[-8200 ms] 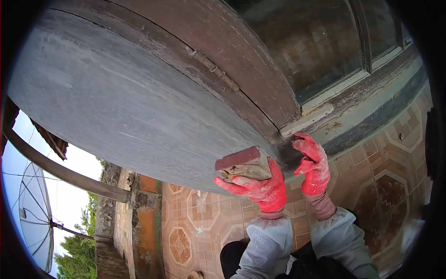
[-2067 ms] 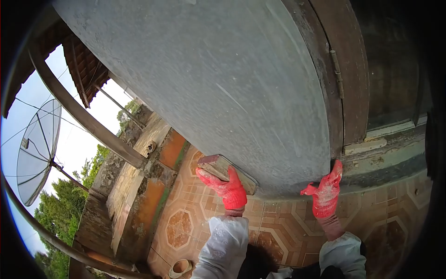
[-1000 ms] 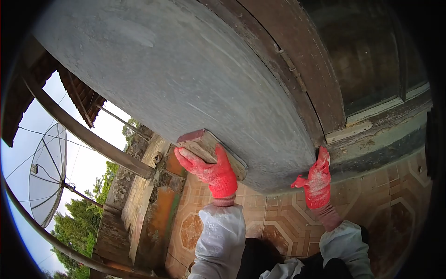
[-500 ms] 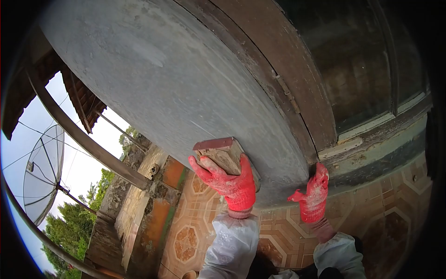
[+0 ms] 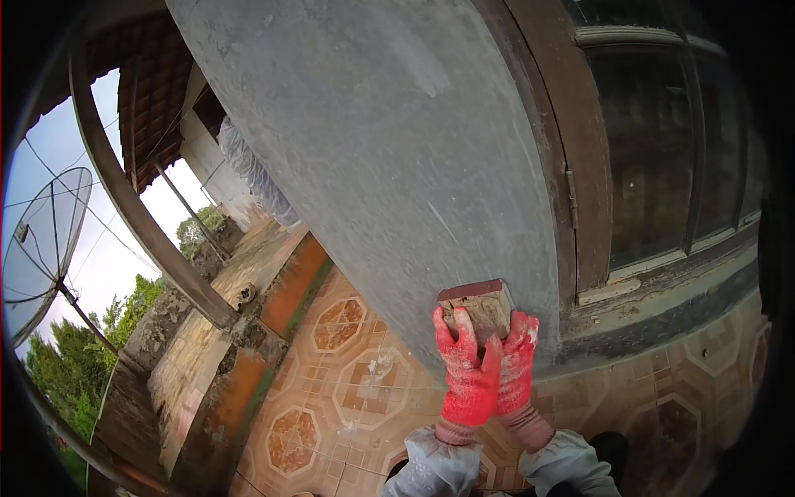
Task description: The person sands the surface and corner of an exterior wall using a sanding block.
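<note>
A wooden sanding block (image 5: 487, 308) with a dark red strip along its upper edge rests against the grey plastered wall (image 5: 373, 157), low down near the door frame. My left hand (image 5: 470, 373), in a red glove whitened with dust, grips the block from below, its fingers on the wooden back. Close beside it, my right hand (image 5: 517, 364), gloved the same way, holds the block's lower right side. The two hands overlap at the wrists, and part of the right palm is hidden behind the left hand.
To the right stand a brown wooden door frame (image 5: 592, 190) and dark glass panes (image 5: 650, 149). Patterned floor tiles (image 5: 364, 389) lie below. At the left are a low orange wall (image 5: 294, 282), a curved railing (image 5: 149, 232) and a satellite dish (image 5: 50, 240).
My right hand has come off the wall's lower corner and joined the left on the sanding block. The block now sits closer to the door frame, and the view has turned.
</note>
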`<state>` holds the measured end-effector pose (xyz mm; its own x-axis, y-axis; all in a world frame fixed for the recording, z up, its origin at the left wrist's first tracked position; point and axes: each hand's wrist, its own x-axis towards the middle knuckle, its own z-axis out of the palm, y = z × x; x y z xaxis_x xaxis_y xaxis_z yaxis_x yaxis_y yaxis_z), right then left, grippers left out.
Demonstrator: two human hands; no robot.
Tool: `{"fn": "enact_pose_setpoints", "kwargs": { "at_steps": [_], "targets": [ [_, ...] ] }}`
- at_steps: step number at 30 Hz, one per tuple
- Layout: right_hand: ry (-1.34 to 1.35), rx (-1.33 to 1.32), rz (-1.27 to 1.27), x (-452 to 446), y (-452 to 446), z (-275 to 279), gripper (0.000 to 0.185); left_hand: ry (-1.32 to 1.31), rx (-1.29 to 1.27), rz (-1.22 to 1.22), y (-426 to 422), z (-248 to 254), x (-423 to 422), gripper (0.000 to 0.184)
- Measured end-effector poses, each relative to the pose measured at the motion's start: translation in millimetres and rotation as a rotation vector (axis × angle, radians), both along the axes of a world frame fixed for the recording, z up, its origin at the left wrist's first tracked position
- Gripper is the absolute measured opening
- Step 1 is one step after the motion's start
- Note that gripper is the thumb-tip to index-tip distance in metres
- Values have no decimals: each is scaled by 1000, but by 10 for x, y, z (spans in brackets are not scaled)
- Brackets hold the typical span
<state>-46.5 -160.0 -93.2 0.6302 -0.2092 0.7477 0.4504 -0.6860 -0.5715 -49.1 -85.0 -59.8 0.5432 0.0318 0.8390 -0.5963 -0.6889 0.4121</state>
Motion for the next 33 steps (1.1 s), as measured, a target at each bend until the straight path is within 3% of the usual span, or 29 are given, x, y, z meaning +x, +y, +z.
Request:
{"fn": "enact_pose_setpoints", "kwargs": {
  "at_steps": [2, 4, 6, 8, 9, 11, 14, 16, 17, 18, 20, 23, 25, 26, 27, 29, 31, 33],
  "targets": [
    [-41, 115, -42, 109, 176, 266, 68, 36, -46, -79, 110, 90, -115, 71],
    [24, 413, -104, 110, 303, 382, 80, 226, -248, -257, 191, 173, -248, 65],
    [-104, 292, -205, 131, 353, 444, 86, 302, -421, -287, 257, 221, -363, 59],
    [-152, 195, -259, 117, 352, 960, 85, 193, -694, -273, 387, 95, -513, 58],
    [-157, 169, -264, 135, 365, 1273, 85, 95, -632, -175, 459, -64, -528, 51],
    [-328, 63, -364, 184, 410, 1782, 84, 160, -677, -164, 593, -523, -605, 47],
    [-318, 136, -273, 140, 537, 1650, 88, 295, -782, -130, 604, -1102, -874, 41],
    [-196, -27, -269, 122, 559, 834, 93, 343, -849, -125, 654, -1400, -969, 39],
    [-158, -131, -251, 162, 522, 394, 95, 364, -715, -73, 688, -1542, -1031, 38],
    [-159, -151, -252, 183, 507, 185, 95, 379, -577, -19, 717, -1709, -1088, 38],
    [9, -244, -149, 216, 536, -18, 116, 390, -637, -62, 685, -2011, -1149, 41],
    [-220, -389, -252, 135, 781, 960, 80, 233, -635, -63, 543, -2048, -1156, 46],
    [-405, -378, -298, 204, 911, 1637, 78, 242, -557, -164, 610, -2001, -1086, 52],
    [-399, -403, -297, 269, 907, 1666, 78, 251, -580, -170, 589, -1998, -1050, 52],
    [-306, -212, -214, 323, 916, 1630, 77, 249, -588, -129, 587, -2010, -1045, 52],
    [-213, -28, -137, 340, 928, 1397, 76, 231, -553, -104, 652, -2010, -1054, 47],
    [-225, -65, -293, 157, 865, 770, 95, 243, -541, -78, 734, -1907, -1033, 46],
    [-39, -239, -225, 100, 615, -99, 93, 222, -499, -6, 779, -1930, -1061, 48]
  ]
}}
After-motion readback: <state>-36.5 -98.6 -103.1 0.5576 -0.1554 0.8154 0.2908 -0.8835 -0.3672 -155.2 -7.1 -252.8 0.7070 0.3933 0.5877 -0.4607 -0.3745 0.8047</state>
